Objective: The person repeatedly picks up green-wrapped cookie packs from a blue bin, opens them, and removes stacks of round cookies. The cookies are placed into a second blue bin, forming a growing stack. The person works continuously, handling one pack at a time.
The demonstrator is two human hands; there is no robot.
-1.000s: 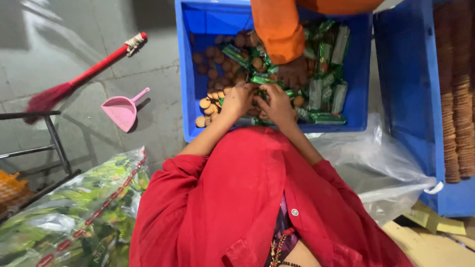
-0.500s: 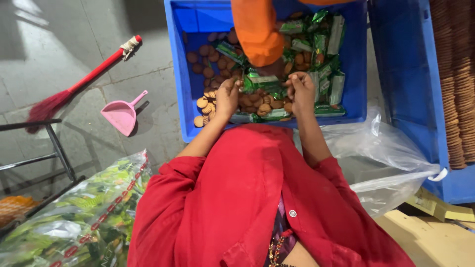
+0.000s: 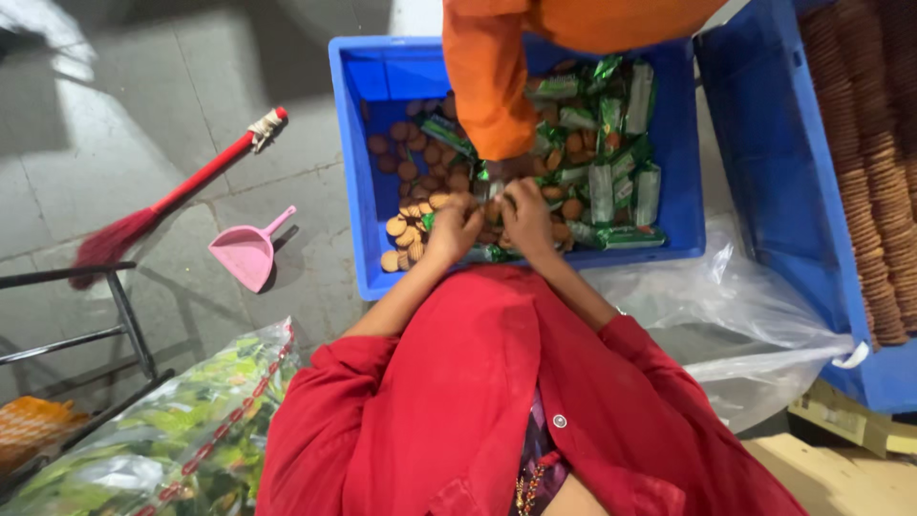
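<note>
My left hand (image 3: 457,225) and my right hand (image 3: 526,216) meet over the near side of a blue crate (image 3: 367,172). Their fingers curl together on a small green biscuit packet (image 3: 491,212), which the fingers mostly hide. Loose round brown biscuits (image 3: 409,161) fill the left half of the crate, and several green packets (image 3: 611,182) lie in the right half. Another person's arm in an orange sleeve (image 3: 487,86) reaches down into the crate just beyond my hands. My red sleeves cover both forearms partly.
A second blue crate (image 3: 764,182) on the right holds rows of stacked biscuits (image 3: 864,191). Clear plastic sheeting (image 3: 745,315) lies between the crates. On the grey floor at left are a red broom (image 3: 181,196), a pink dustpan (image 3: 246,253), a metal frame (image 3: 124,315) and rolled printed film (image 3: 181,430).
My hands were apart on the biscuits half a second ago and have come together at the crate's near edge. The orange-sleeved arm has shifted slightly.
</note>
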